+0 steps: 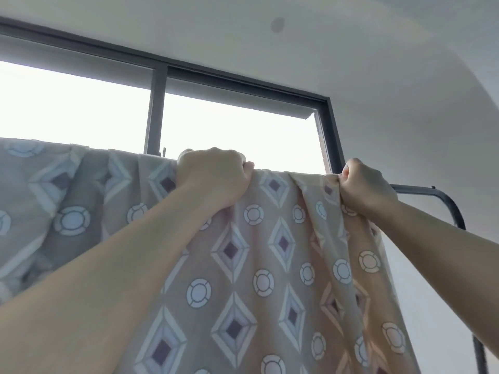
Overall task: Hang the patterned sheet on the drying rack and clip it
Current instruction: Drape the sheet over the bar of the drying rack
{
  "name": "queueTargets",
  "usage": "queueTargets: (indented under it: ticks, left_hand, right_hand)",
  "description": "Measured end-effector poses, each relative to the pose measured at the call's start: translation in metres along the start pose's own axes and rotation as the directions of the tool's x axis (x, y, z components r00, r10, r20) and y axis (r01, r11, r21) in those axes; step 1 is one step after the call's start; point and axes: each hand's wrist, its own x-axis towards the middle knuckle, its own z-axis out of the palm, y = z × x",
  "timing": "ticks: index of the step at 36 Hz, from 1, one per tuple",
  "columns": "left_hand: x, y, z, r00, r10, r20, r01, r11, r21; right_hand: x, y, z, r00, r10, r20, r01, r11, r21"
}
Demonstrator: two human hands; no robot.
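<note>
The patterned sheet [259, 252], beige with diamonds and circles, hangs over the top bar of the dark drying rack [421, 188] and fills the lower view. My left hand [216, 176] grips the sheet's top fold over the bar, near the middle. My right hand [364, 184] pinches a bunched part of the sheet at its right edge, beside the bare end of the bar. The rest of the bar is hidden under the cloth. No clip is in view.
A dark-framed window [156, 109] with bright light stands behind the rack. The rack's right end curves down into a leg [480, 354]. White ceiling and wall surround the window.
</note>
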Motion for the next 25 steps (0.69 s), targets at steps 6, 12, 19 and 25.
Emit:
queueTargets:
  ticks: [6, 12, 19, 25]
  left_hand:
    - [0.010, 0.006, 0.007, 0.999, 0.049, 0.001, -0.049, 0.997, 0.064]
    - [0.023, 0.013, 0.021, 0.997, 0.070, 0.031, -0.072, 0.995, 0.071]
    - [0.025, 0.022, 0.039, 0.994, 0.107, -0.014, -0.107, 0.994, 0.025]
    - [0.033, 0.043, 0.052, 0.993, 0.118, -0.016, -0.116, 0.990, 0.081]
  right_hand:
    - [0.003, 0.004, 0.006, 0.995, -0.023, -0.099, 0.029, 0.998, 0.057]
    - [0.015, 0.009, 0.026, 0.981, -0.186, -0.057, 0.191, 0.977, 0.091]
    - [0.019, 0.026, 0.037, 0.973, -0.211, -0.090, 0.228, 0.928, 0.295]
    - [0.037, 0.049, 0.051, 0.943, -0.287, -0.169, 0.323, 0.911, 0.256]
